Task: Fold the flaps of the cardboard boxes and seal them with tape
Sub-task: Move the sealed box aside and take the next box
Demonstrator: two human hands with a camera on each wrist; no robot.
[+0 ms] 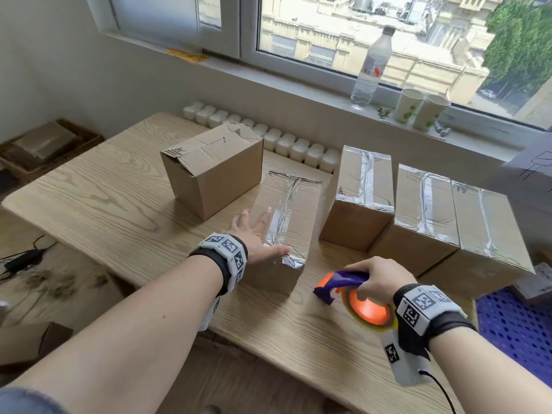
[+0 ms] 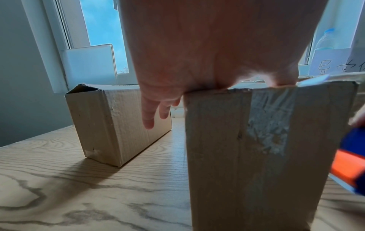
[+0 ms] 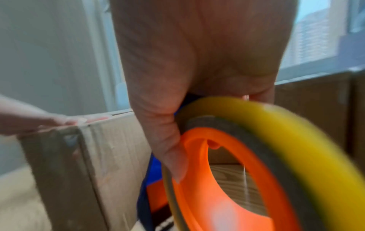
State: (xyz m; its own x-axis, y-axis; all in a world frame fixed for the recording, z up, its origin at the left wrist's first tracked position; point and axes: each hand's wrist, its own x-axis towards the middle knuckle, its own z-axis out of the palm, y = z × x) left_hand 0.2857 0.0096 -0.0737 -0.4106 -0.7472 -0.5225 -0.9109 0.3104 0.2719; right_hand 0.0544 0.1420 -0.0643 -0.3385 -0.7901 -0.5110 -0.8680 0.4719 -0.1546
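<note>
The left hand [image 1: 256,238] lies flat, fingers spread, on the taped box [image 1: 283,222] at the counter's [image 1: 119,204] middle. The right hand [image 1: 378,277] grips the tape dispenser [image 1: 355,297] near the front edge. An untaped box [image 1: 212,165] stands toward the back; three sealed boxes [image 1: 424,210] sit at the right, contents hidden.

Daylit window [image 1: 388,31] above a white radiator [image 1: 286,143] behind the wooden table [image 1: 98,198].
</note>
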